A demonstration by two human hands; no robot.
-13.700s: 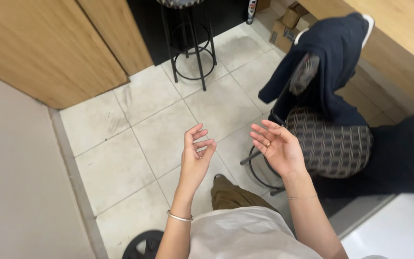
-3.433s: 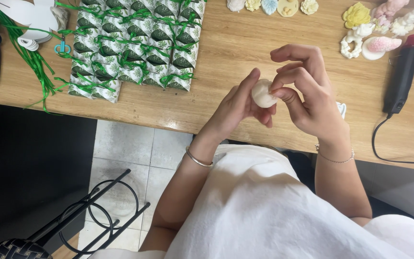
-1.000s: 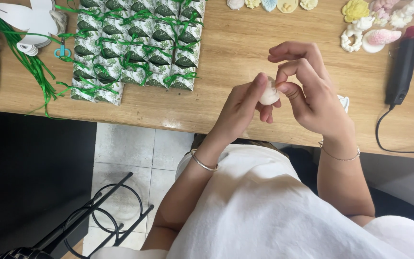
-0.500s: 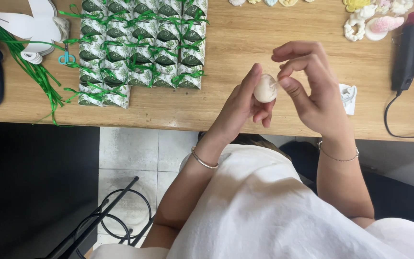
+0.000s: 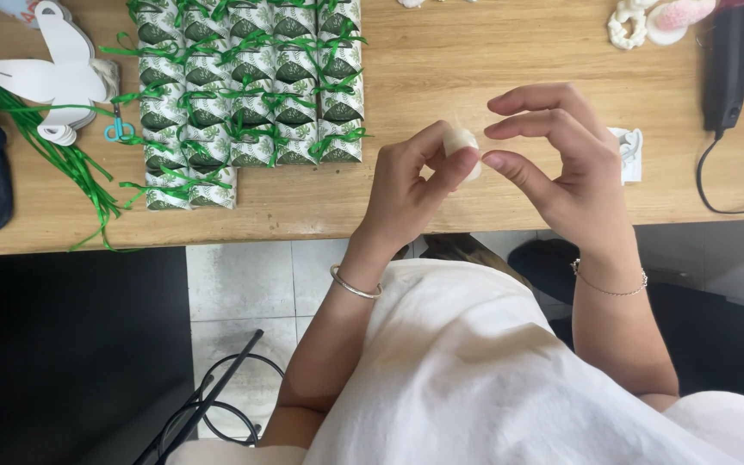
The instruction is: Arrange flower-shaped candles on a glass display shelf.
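Craft workshop: wooden worktable (image 5: 492, 52), rows of green-ribboned favour packets (image 5: 251, 86), ribbon strands (image 5: 62, 155).

On the bench (image 5: 475, 60), rows of wrapped packets (image 5: 251, 86) lie left of the hands. Ribbon strands (image 5: 53, 155) and a paper cutout (image 5: 49, 73) lie further left; a corded tool (image 5: 725, 65) lies far right.

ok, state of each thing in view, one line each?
left hand: grip shut on small white piece
right hand: open, fingertips next to piece
green-ribboned packets: tied, in rows on wooden table
black corded tool: lying flat
small scissors: lying flat
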